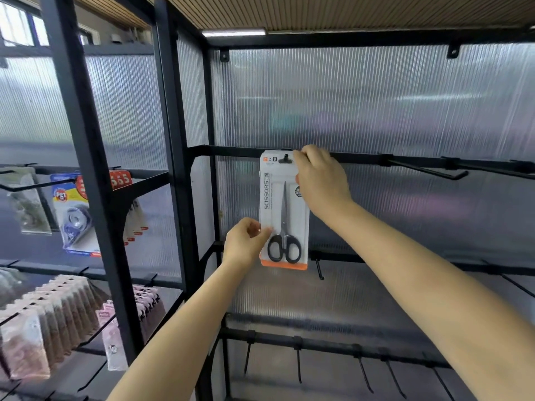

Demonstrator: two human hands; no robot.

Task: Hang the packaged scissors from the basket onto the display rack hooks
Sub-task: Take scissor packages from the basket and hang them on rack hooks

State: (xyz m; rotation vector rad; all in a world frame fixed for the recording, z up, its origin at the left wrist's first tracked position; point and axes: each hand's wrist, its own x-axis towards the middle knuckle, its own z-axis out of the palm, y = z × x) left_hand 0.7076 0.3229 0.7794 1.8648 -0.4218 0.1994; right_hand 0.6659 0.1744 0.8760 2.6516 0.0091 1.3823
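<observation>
A white packaged scissors card (pixel 282 209) with black-handled scissors and an orange bottom strip hangs upright at the top crossbar of the black display rack (pixel 231 151). A black hook (pixel 286 158) passes through its hang hole. My right hand (pixel 320 180) grips the card's upper right edge, fingers curled over the top corner. My left hand (pixel 246 244) pinches the card's lower left edge. The basket is out of view.
Empty black hooks (pixel 428 170) stick out of the same bar to the right, and more hang on the lower bars (pixel 364 371). The neighbouring rack on the left carries packaged correction tape (pixel 73 215) and rows of pink packets (pixel 58 314). A ribbed translucent panel backs the rack.
</observation>
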